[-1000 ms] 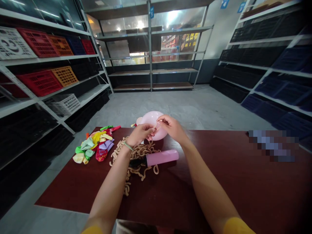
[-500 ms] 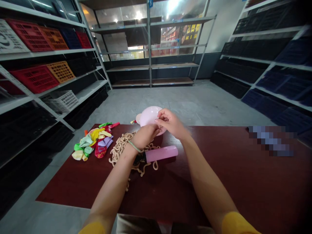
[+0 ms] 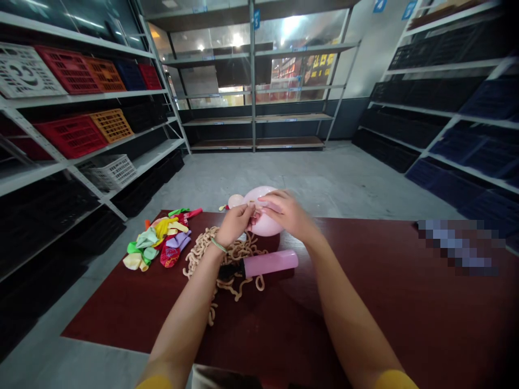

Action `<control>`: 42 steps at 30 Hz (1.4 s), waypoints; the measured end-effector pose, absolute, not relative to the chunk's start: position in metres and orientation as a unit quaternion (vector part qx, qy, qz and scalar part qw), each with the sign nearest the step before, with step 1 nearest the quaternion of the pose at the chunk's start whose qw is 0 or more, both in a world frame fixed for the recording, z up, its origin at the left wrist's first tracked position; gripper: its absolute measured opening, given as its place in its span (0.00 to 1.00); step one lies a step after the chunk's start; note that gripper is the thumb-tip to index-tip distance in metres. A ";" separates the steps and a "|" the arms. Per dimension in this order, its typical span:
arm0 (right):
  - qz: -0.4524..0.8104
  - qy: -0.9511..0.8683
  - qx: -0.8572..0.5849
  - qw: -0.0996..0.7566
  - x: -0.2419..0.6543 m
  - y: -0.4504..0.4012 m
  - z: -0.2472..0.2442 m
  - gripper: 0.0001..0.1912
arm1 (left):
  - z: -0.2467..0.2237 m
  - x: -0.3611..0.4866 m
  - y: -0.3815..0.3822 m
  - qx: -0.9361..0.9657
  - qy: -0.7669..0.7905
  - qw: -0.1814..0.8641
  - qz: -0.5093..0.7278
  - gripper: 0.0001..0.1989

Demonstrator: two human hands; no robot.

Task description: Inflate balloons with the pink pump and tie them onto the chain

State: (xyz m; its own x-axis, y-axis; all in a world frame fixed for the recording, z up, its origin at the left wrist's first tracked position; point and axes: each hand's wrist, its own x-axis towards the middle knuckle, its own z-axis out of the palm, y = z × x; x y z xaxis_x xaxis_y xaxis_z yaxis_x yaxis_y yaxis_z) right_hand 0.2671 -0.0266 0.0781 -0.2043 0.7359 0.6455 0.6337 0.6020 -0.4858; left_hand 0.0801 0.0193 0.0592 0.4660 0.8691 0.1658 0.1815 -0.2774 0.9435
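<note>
A pale pink inflated balloon [image 3: 267,222] is between my hands, over the far edge of the dark red table [image 3: 377,281]. My left hand [image 3: 237,220] pinches it at its near left side, fingers closed. My right hand [image 3: 286,210] lies against its upper right, fingers bent around towards the left fingertips. A smaller pale balloon [image 3: 235,201] shows just left of it. Below my hands lies a pink pump [image 3: 271,263] with a black end, on a heap of tan curly strands [image 3: 201,246].
Flat coloured balloons [image 3: 162,237] lie in a pile on the table's left. A blurred bluish item [image 3: 456,243] is at the far right. Shelves with crates [image 3: 73,132] stand left and right, and a metal rack [image 3: 253,119] behind.
The view has tilted up slightly. My left hand has turned, so its fingertips now show at the balloon's left side. The right hand's fingers have spread over the balloon.
</note>
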 end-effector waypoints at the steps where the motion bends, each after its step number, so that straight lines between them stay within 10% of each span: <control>1: 0.048 -0.776 -0.443 0.446 0.266 -0.027 0.078 0.07 | 0.059 0.080 0.019 0.711 0.370 0.475 0.364 0.23; 20: -0.023 -0.794 -0.428 0.431 0.256 -0.027 0.082 0.09 | 0.065 0.074 0.024 0.566 0.310 0.647 0.406 0.14; 42: -0.060 -0.761 -0.470 0.443 0.241 -0.032 0.082 0.05 | 0.064 0.078 0.003 0.741 0.383 0.306 0.459 0.07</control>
